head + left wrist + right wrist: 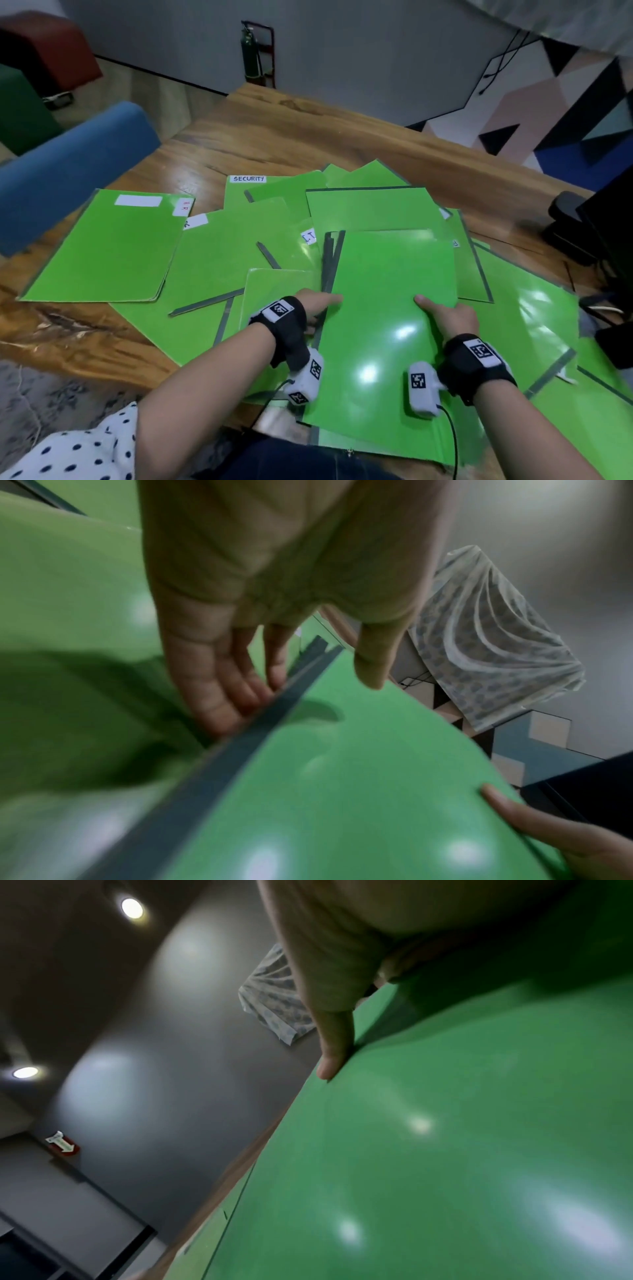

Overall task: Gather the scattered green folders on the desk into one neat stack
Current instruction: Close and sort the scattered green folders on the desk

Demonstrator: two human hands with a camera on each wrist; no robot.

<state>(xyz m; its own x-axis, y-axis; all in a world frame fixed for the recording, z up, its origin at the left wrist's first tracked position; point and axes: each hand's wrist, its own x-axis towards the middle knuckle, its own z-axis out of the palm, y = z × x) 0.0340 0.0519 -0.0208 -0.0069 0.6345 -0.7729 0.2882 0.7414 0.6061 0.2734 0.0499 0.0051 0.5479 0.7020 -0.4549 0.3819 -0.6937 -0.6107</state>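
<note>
Several green folders lie scattered and overlapping on the wooden desk (274, 137). One marked HR (106, 246) lies apart at the left, one marked SECURITY (239, 195) at the back, and more (534, 318) spread to the right. In the middle, both hands hold a small stack of green folders (387, 308) lifted at the near side. My left hand (322, 305) grips its grey spine edge (260, 723), thumb (369, 666) over the top and fingers (232, 699) underneath. My right hand (442, 311) pinches the right edge, thumb (332, 1050) on the glossy cover (445, 1150); its other fingers are hidden under the stack.
A blue chair (68, 171) stands at the desk's left side. Black equipment (609, 233) sits at the right edge, against the outer folders. A fire extinguisher (251, 51) leans on the far wall. Bare wood shows at the back and at the near left.
</note>
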